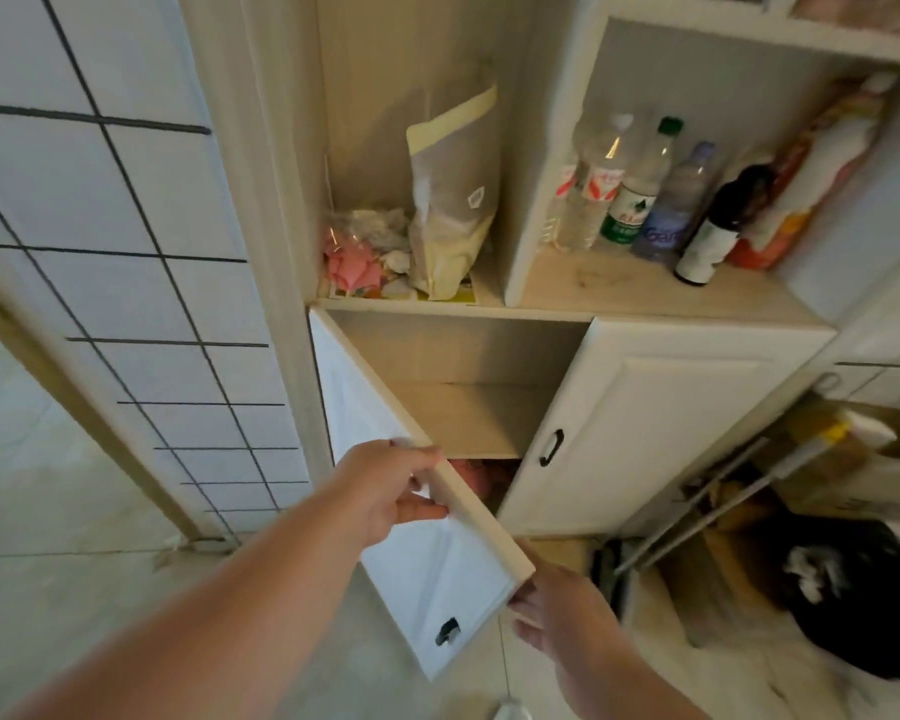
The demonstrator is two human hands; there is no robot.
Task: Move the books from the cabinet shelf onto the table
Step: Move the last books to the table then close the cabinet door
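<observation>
— None of the books are out yet, as far as I can see. I'm at the door stage.

— Which door?

— The white panelled cabinet door (pixel 417 532) on the left side of the lower cabinet. It stands swung wide toward me. My left hand (pixel 391 491) grips its top edge about midway along, fingers curled over it and thumb against the panel face. My right hand (pixel 552 610) is at the outer top corner of the door, fingers bent under that corner; whether they clamp it or only touch it, I cannot tell.

— And the books?

— The pale wooden shelf (pixel 463 418) inside the open compartment looks bare. Below its front edge, something pinkish-red (pixel 471 478) shows in the lower compartment, too dim and half hidden by the door to call a book. Those may be the ones, but that's my guess.

— The table?

— Not in view, so I judge nothing has been set down there.

— What else is around?

— The neighbouring white door with a black handle (pixel 640 433) is closed. Above it, plastic bottles (pixel 630 189) line an open shelf, and a cream paper bag (pixel 455 200) stands in the compartment over mine.

— So what's left?

— Nearly all of it: reach in, lift the books, carry them over.
</observation>
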